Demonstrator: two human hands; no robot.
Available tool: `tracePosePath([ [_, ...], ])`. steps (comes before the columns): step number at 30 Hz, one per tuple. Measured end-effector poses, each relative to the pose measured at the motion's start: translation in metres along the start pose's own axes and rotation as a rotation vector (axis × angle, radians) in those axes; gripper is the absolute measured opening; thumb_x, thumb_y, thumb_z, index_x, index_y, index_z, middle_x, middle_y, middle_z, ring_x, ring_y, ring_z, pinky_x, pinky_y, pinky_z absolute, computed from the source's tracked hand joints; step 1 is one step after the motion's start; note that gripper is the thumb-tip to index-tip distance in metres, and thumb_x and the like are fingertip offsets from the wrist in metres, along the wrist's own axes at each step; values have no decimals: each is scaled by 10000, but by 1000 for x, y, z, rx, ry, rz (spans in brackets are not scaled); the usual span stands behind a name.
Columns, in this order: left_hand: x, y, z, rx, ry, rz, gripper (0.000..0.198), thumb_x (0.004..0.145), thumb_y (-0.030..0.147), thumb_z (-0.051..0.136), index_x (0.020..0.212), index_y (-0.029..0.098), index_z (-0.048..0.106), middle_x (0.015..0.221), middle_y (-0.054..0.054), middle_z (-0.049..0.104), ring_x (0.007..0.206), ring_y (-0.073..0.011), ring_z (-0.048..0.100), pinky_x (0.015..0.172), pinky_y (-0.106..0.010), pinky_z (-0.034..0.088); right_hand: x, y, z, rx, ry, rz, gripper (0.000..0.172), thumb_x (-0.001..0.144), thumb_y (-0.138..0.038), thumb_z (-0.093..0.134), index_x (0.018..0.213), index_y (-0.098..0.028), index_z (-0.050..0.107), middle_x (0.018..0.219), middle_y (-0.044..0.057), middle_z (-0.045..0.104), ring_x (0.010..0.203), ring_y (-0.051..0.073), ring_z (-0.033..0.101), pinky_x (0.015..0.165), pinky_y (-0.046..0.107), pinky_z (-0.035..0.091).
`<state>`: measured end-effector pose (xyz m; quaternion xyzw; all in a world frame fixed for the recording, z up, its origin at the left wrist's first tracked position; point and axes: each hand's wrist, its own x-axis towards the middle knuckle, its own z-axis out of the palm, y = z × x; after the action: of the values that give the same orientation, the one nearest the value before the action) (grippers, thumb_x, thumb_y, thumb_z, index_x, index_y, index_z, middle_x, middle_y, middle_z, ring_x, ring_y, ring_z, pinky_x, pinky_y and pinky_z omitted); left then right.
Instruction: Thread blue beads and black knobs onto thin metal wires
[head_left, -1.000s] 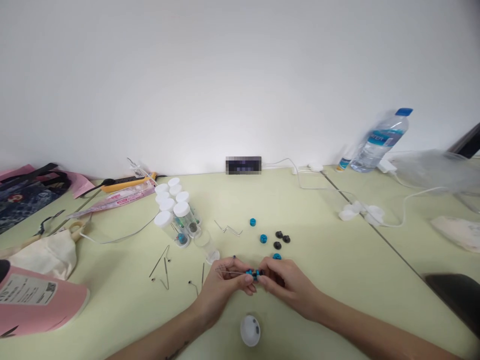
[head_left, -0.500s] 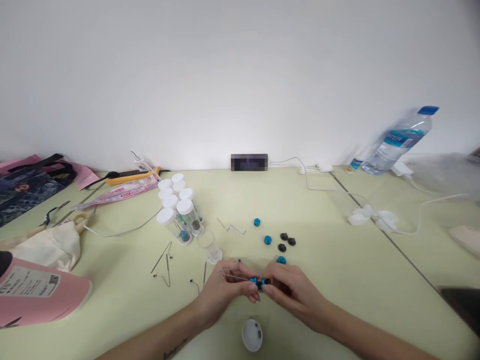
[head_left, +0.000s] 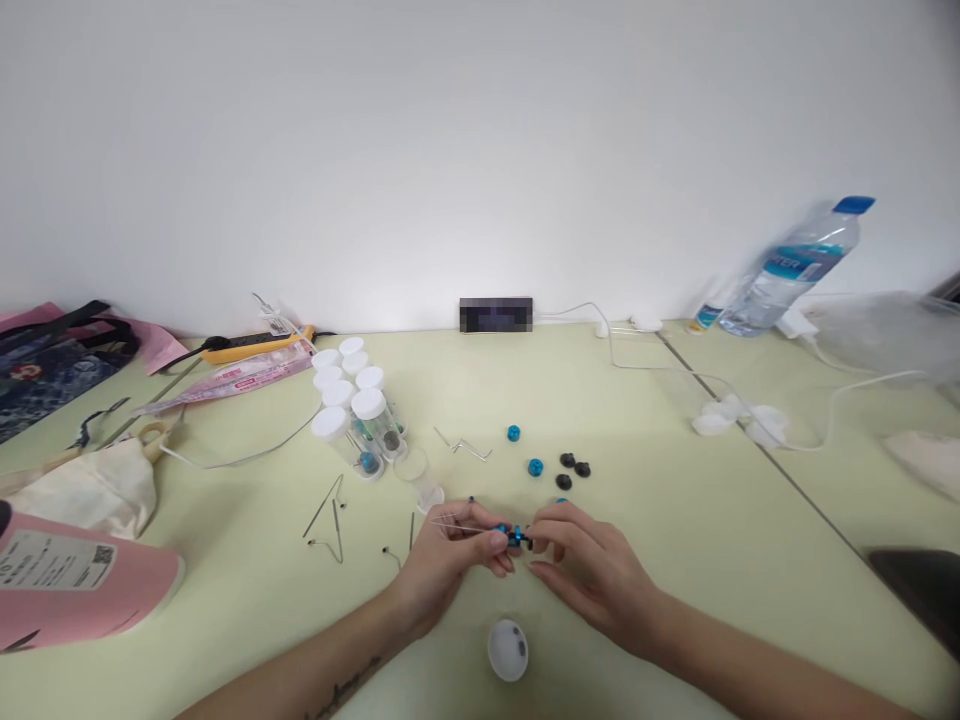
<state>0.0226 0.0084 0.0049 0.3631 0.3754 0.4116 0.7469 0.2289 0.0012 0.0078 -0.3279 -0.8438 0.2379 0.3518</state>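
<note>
My left hand (head_left: 450,550) is closed, pinching a small blue-and-black piece (head_left: 517,536) with a thin metal wire reaching left from it. My right hand (head_left: 592,555) is just right of that piece, its fingertips at the black end and its thumb spread away below. Whether those fingertips touch the piece is hard to tell. Beyond the hands lie blue round pieces (head_left: 535,467), one partly hidden behind my right hand, and three black round caps (head_left: 564,482). Below the hands, a small white lid (head_left: 508,650) holds dark bits.
Left of the hands stand several clear tubes with white lids (head_left: 369,404) and an open clear tube (head_left: 420,480). Bent wires (head_left: 335,530) lie on the table. A pink canister (head_left: 90,580) is at left, a water bottle (head_left: 795,265) at back right, white cables (head_left: 675,368) nearby.
My right thumb has come away from the blue-and-black piece, and the right fingers have opened. The left hand keeps its pinch. The whole view has shifted slightly.
</note>
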Motion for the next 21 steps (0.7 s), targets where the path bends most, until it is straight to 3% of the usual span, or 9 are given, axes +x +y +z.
tracePosePath([
  [7, -1, 0, 1, 12, -27, 13, 169, 698, 223, 762, 774, 93, 685, 649, -69, 698, 584, -130, 636, 580, -228, 498, 0, 2, 1, 42, 4, 21, 180, 920, -169, 484, 1090, -227, 501, 908, 56, 597, 735, 140, 559, 602, 230, 486],
  [11, -1, -1, 1, 26, -39, 9, 170, 690, 215, 769, 772, 93, 684, 637, -64, 697, 574, -131, 639, 581, -232, 502, 2, 0, -1, 63, -54, 104, 94, 944, -238, 461, 1003, -212, 529, 834, 38, 597, 712, 139, 547, 620, 241, 452],
  [17, -1, -2, 1, 52, -31, -2, 199, 649, 201, 796, 763, 92, 676, 664, -74, 713, 565, -139, 649, 581, -245, 514, 4, 2, -2, 17, -154, 145, 295, 991, -336, 330, 853, -195, 549, 745, 24, 578, 677, 147, 526, 634, 262, 394],
  [21, -1, -2, 1, 52, -44, 5, 190, 661, 205, 789, 760, 89, 675, 663, -76, 714, 569, -139, 651, 582, -242, 514, 1, 4, 1, -3, -134, 146, 201, 963, -331, 423, 867, -189, 528, 733, 14, 559, 644, 136, 504, 592, 243, 376],
])
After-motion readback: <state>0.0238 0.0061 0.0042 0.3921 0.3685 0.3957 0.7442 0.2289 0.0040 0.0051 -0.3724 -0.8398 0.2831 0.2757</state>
